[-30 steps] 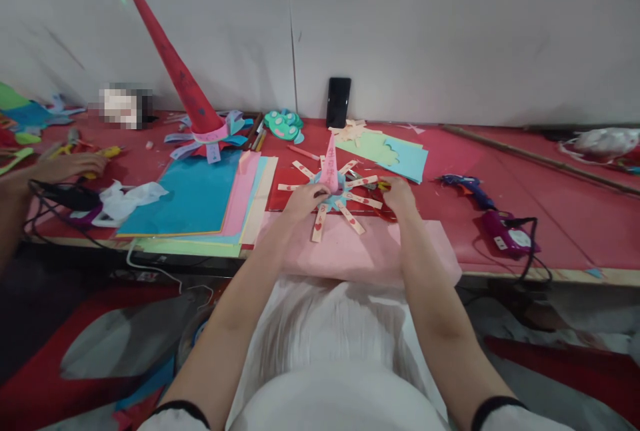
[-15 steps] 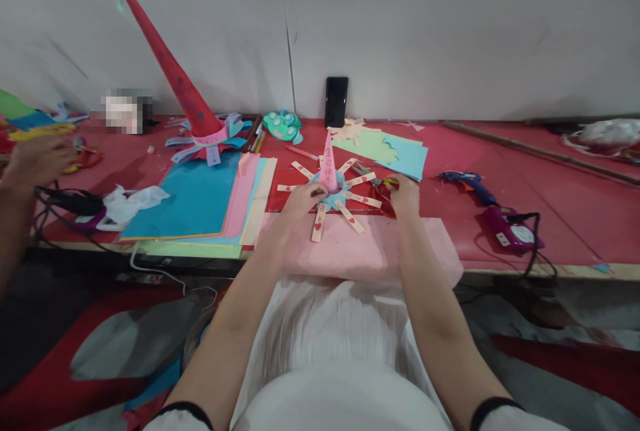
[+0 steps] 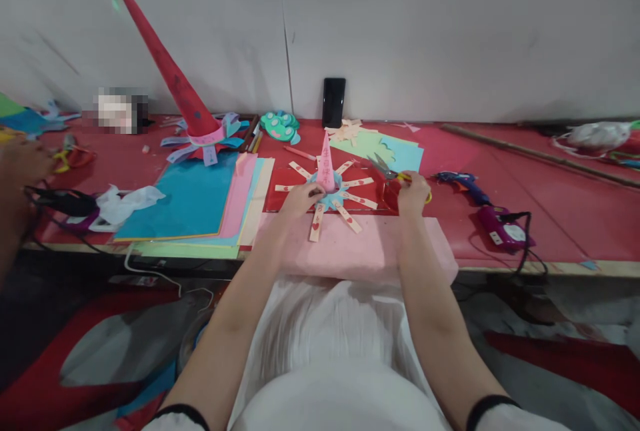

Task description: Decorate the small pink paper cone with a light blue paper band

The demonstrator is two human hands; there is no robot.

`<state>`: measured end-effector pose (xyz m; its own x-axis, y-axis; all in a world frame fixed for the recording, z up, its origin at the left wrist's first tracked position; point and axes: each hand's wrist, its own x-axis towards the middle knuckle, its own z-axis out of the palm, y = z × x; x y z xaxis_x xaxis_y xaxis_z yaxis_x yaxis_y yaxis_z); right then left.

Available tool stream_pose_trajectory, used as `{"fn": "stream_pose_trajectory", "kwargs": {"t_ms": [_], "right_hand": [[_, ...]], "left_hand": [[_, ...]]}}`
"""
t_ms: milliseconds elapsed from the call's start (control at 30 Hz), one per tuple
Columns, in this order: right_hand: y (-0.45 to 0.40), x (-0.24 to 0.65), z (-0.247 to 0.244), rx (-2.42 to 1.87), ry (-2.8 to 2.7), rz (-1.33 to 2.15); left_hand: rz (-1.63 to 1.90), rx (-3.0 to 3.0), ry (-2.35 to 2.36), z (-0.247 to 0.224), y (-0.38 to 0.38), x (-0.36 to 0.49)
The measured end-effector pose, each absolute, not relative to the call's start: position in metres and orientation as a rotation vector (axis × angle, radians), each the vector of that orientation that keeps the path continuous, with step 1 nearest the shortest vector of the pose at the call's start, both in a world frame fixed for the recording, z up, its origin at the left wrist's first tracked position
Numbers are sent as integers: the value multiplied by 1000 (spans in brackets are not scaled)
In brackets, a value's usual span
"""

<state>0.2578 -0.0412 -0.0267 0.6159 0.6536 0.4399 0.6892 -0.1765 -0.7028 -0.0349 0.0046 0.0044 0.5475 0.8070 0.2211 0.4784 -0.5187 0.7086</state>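
Observation:
A small pink paper cone [image 3: 326, 168] with red writing stands upright on a light blue scalloped base. Cream paper strips [image 3: 317, 221] with red hearts and letters fan out around it. At the left side of this base, my left hand [image 3: 303, 199] is closed, thumb and fingers pinched on its edge by the cone's foot; the exact grip is partly hidden. My right hand [image 3: 414, 192] is closed on yellow-handled scissors [image 3: 384, 170]. The blades point up and left, slightly parted, just right of the strips and apart from them.
A tall red cone hat [image 3: 175, 78] stands on the left behind stacked coloured paper [image 3: 190, 198]. Cut sheets [image 3: 407, 154] and a phone [image 3: 334, 102] are at the back. On the right lie a glue gun [image 3: 463, 184] and purple power block [image 3: 503, 228]. Another person's hand [image 3: 23, 161] is far left.
My right hand has shifted right with the scissors, and their blades have moved away from the strips. My left hand stays at the base. The other person's hand has moved left.

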Motion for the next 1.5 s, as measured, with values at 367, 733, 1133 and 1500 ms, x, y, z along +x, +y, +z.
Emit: {"fn": "stream_pose_trajectory", "kwargs": {"t_ms": [367, 733, 1133, 1500], "right_hand": [[-46, 211, -5, -1715, -1258, -288], [-55, 132, 0, -1420, -1462, 81], [-50, 148, -13, -1220, -1810, 364], [-53, 146, -13, -1229, -1794, 399]], "left_hand": [[705, 2226, 1045, 5, 5, -33], [692, 2261, 1094, 9, 1, -33], [728, 2286, 1085, 9, 1, -34], [774, 2269, 1023, 9, 1, -33]]}}
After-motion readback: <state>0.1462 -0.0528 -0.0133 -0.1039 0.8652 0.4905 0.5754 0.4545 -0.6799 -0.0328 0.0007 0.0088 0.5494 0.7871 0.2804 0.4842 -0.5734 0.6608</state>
